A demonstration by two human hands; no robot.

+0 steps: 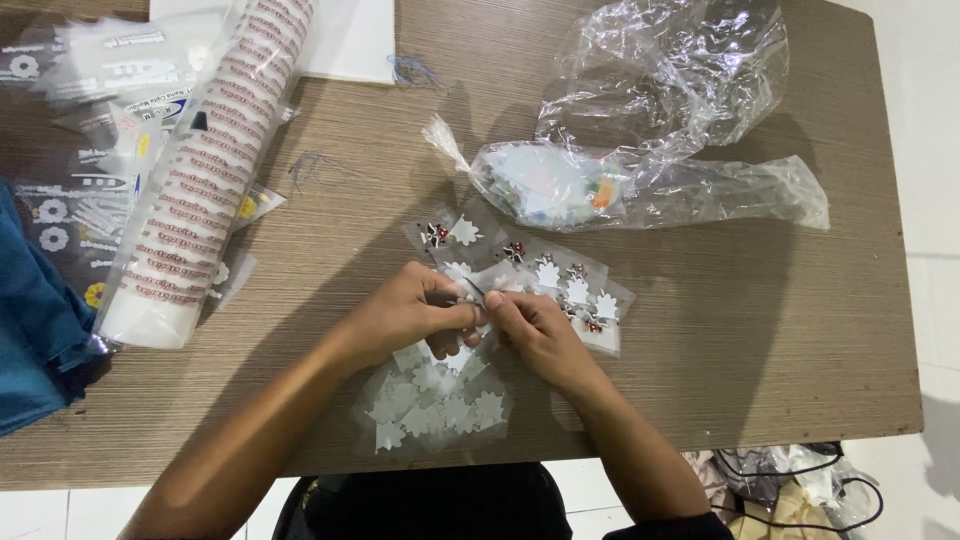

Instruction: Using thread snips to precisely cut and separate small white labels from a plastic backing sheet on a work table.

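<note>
Near the front edge of the brown wooden table (pixel 760 330), the left hand (pixel 405 318) and right hand (pixel 535 335) together pinch a small clear plastic sachet (pixel 478 300). They seem to be filling or closing it; the next move needs a fine, steady fingertip grip.

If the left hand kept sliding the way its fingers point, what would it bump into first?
Probably the right hand: the left hand points rightward and their fingertips already meet over a small clear packet. Beyond lie more star-shaped pieces.

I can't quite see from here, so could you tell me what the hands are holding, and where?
Both hands, left and right, pinch one small clear packet by its edges between the fingertips.
</note>
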